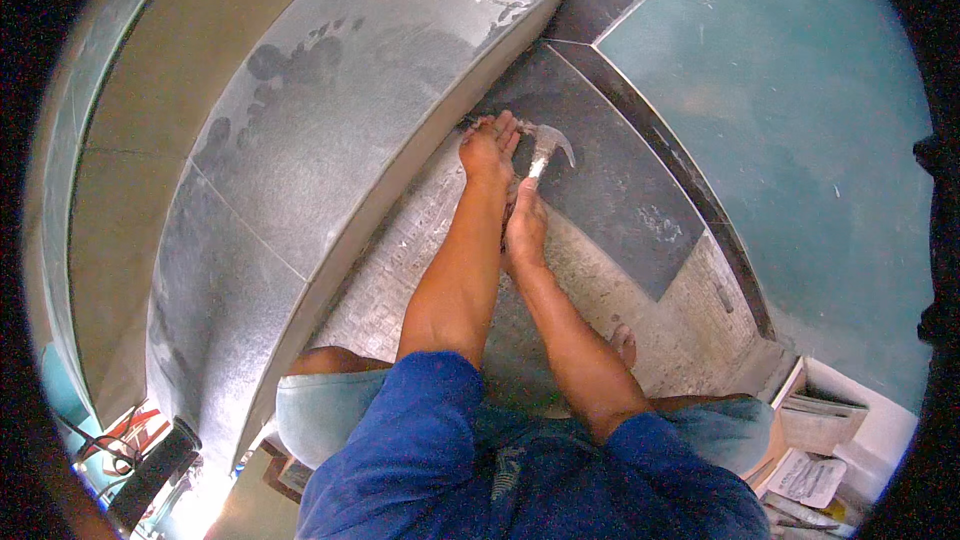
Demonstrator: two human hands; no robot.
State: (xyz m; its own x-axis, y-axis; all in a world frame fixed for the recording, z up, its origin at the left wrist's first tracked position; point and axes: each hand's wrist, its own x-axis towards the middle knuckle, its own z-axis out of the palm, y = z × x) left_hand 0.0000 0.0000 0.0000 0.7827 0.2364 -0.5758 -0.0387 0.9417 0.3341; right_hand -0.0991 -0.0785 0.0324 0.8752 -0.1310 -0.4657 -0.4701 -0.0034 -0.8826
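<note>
Just right of left hand: hammer | right hand: wrapped round its handle | left hand: grip unclear

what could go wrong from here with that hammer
The right hand holds the hammer with its metal head right beside the bare fingers of the left hand, so a stray blow could hit them.
The head also shows over the dark tile; a slip or drop might chip or crack it.
</note>
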